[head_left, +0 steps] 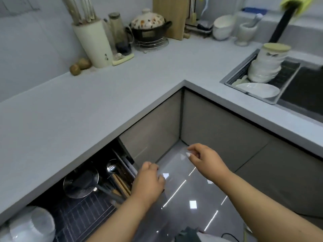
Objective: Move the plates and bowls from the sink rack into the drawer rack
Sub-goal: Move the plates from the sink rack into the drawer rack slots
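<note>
- Left hand [148,182], fingers curled, sits at the front edge of the open drawer; whether it grips the edge I cannot tell.
- Right hand [203,159] hangs over the glossy grey floor [188,198], fingers loosely bent, holding nothing that shows.
- Dark wire drawer rack [82,213] lies in the open drawer under the pale grey countertop [87,105]; white ribbed bowls [31,224] sit at its near-left end, a round steel mesh strainer [80,184] and a tray of chopsticks and ladles [118,182] further along.
- Far right, the grey sink rack [232,81] holds a leaning stack of white bowls [265,67] and a shallow white plate [260,89].
- A cream utensil crock [94,44] stands by the wall.
</note>
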Motion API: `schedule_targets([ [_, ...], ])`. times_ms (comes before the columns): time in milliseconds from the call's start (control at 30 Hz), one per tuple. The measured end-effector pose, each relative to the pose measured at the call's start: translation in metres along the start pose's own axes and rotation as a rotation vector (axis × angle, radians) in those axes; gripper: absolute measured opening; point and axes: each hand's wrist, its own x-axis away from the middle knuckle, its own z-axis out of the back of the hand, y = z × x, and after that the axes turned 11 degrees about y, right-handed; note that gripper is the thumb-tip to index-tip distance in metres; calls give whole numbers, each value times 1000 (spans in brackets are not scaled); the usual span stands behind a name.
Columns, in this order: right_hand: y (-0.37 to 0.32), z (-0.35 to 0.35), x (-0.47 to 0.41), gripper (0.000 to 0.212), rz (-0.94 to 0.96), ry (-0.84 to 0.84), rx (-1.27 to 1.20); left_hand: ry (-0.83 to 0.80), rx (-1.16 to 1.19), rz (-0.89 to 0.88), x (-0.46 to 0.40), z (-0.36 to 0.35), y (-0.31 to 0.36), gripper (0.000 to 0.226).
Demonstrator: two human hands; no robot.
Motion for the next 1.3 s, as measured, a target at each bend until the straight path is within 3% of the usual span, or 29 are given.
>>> schedule_targets([
  [300,79,96,-47,12,-98,188,-20,-82,-7,-189,-60,-56,112,44],
  [500,110,121,-65,11,-242,257,-57,-58,-39,-340,-99,-70,145,54],
  [1000,153,198,-193,16,-475,539,-5,-142,-165,-558,-311,-118,275,69],
  [1133,162,205,-235,19,-501,552,50,-239,-293,-566,-347,-143,292,73],
  [1300,180,203,-275,23,-583,453,154,-155,-364,-635,-361,-158,290,77],
])
